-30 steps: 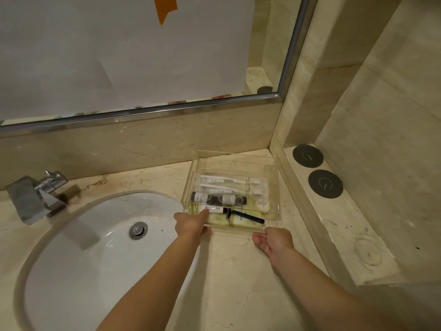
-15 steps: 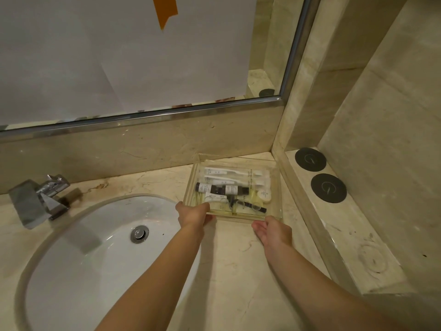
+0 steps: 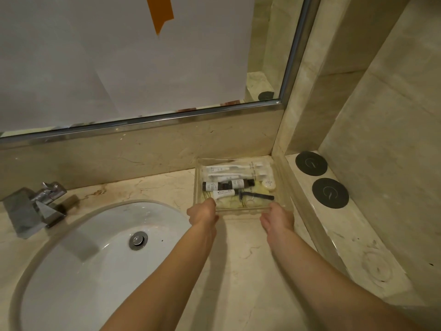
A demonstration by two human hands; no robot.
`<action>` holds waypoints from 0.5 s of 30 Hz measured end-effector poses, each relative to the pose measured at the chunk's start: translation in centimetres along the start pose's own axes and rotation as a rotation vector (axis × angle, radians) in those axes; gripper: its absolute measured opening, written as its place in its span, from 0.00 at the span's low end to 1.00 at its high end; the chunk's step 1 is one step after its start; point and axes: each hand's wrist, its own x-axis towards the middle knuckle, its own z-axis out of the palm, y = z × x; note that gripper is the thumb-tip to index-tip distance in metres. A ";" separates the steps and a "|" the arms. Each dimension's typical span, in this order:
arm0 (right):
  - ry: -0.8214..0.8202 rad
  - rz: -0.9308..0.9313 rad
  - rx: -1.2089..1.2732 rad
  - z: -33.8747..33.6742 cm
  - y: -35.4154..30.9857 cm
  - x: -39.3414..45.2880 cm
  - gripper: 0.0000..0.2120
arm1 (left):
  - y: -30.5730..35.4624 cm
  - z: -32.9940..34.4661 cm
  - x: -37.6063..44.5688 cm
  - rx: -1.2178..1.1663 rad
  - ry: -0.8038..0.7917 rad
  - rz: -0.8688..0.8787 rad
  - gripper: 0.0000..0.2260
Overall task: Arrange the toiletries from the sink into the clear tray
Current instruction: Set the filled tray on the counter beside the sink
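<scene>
The clear tray point(image 3: 241, 209) lies flat in the counter's back right corner, close to the backsplash. Inside it are white toothbrush packs point(image 3: 235, 168), two dark small bottles point(image 3: 228, 185), a white tube point(image 3: 223, 193), a black razor point(image 3: 256, 195) and a round white soap point(image 3: 269, 183). My left hand point(image 3: 202, 212) grips the tray's near left corner with curled fingers. Straight fingers of my right hand point(image 3: 276, 217) touch the near right corner. The white sink point(image 3: 95, 271) on the left holds no toiletries.
A chrome faucet point(image 3: 33, 206) stands behind the sink, and the drain point(image 3: 138, 240) is in the bowl. Two black round discs point(image 3: 311, 163) point(image 3: 330, 193) lie on the raised marble ledge to the tray's right. A paper-covered mirror point(image 3: 143, 56) hangs above the backsplash.
Both hands have moved the tray away from me and to the right, into the back corner. It now lies flat instead of raised and tilted.
</scene>
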 end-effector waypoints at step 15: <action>-0.209 -0.009 0.056 1.8 -0.3 3.4 0.42 | 1.5 2.7 -0.5 -0.040 -0.135 -0.071 0.23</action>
